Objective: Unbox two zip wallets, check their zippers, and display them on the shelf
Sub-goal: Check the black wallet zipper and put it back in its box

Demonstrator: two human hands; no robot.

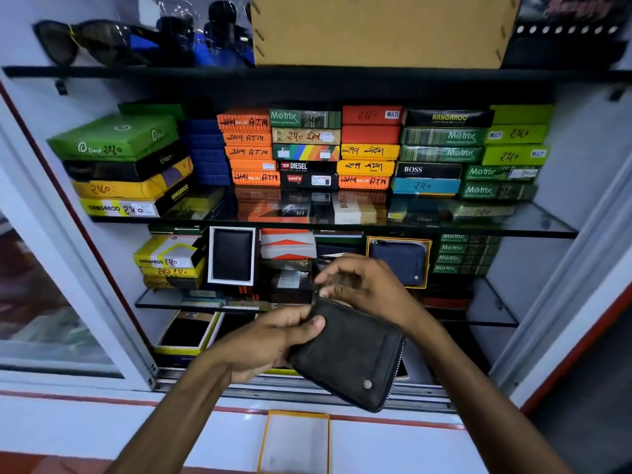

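A black zip wallet (349,354) is held in front of the open cabinet, tilted, with its zipper teeth showing along the right edge. My left hand (270,340) grips its left side, thumb on the top corner. My right hand (362,282) pinches the metal zipper pull at the wallet's top left corner. A navy zip wallet (400,261) stands upright in a yellow-rimmed box on the lower glass shelf (492,302), just behind my right hand. An open, empty yellow-rimmed box (295,443) lies on the white ledge below my hands.
Stacks of coloured wallet boxes (307,148) fill the middle glass shelf. A black wallet in a white box (232,256) stands on the lower shelf at left, beside yellow boxes. Sunglasses (85,42) and a cardboard box (379,29) sit on the top shelf. The sliding door track runs under my hands.
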